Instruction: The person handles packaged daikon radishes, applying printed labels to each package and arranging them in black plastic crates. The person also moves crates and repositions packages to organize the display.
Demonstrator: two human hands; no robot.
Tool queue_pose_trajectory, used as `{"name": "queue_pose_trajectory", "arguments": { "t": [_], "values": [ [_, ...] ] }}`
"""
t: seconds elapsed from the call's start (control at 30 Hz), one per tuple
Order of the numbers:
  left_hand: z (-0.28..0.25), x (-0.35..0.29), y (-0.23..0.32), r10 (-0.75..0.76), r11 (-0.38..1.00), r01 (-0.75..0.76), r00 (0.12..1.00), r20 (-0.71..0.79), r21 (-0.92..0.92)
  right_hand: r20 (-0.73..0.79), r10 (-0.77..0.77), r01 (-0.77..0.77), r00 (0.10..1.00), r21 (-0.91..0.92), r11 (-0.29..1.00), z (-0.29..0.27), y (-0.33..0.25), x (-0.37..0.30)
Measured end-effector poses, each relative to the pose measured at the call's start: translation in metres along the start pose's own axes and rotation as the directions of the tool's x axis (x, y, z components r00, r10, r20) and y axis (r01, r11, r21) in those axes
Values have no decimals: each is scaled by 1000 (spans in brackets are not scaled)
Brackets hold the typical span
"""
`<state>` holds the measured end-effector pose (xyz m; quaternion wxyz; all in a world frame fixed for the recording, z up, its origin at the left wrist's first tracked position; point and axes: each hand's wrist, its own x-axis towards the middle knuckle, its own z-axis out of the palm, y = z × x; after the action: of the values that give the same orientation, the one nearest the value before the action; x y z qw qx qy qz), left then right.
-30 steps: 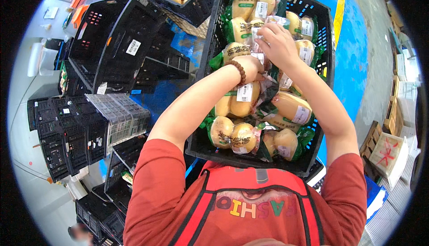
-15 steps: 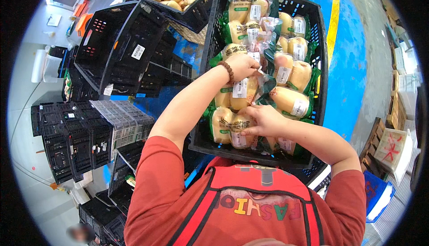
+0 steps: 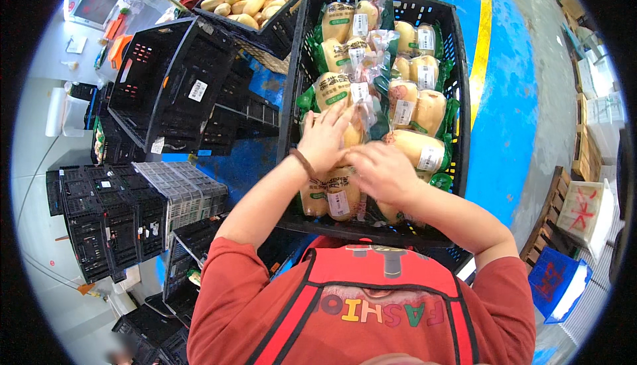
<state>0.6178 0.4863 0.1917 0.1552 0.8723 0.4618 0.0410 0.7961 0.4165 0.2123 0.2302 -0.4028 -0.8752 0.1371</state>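
Observation:
A black plastic crate [image 3: 292,86] in front of me holds two columns of clear bags with green edges and white labels, packed with pale lotus root sections [image 3: 333,90]. My left hand [image 3: 324,138] lies spread over a bag in the left column, near the crate's lower part, and holds nothing. My right hand [image 3: 385,171] is beside it, with bent fingers apart and reaching left over the bags; it is slightly blurred. Just below both hands sits the nearest bag of lotus roots [image 3: 340,196]. The bag under my left hand is mostly covered.
Another black crate [image 3: 292,16] of loose lotus roots stands at the far left of mine. Large black crates [image 3: 174,89] and a grey crate [image 3: 182,192] are stacked leftward. On the right are a yellow floor line [image 3: 482,53], a wooden pallet [image 3: 547,212] and a blue box [image 3: 561,285].
My left hand has released the bag's gathered plastic, moved nearer me and spread flat. My right hand has shifted slightly left. The crate appears a little further left and lower in view.

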Motion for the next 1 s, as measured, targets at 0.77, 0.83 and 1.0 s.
{"name": "queue_pose_trajectory", "arguments": {
  "t": [0.77,0.83,1.0],
  "values": [
    [11,-96,49,-13,999,13,1000,12,-39,148,451,-474,880,341,812,19,71,19],
    [12,-96,48,2,999,-2,1000,4,-45,165,433,-462,886,390,796,15,70,22],
    [17,-96,47,35,998,-37,999,-36,-44,158,511,-519,845,474,711,27,87,30]
  ]
}}
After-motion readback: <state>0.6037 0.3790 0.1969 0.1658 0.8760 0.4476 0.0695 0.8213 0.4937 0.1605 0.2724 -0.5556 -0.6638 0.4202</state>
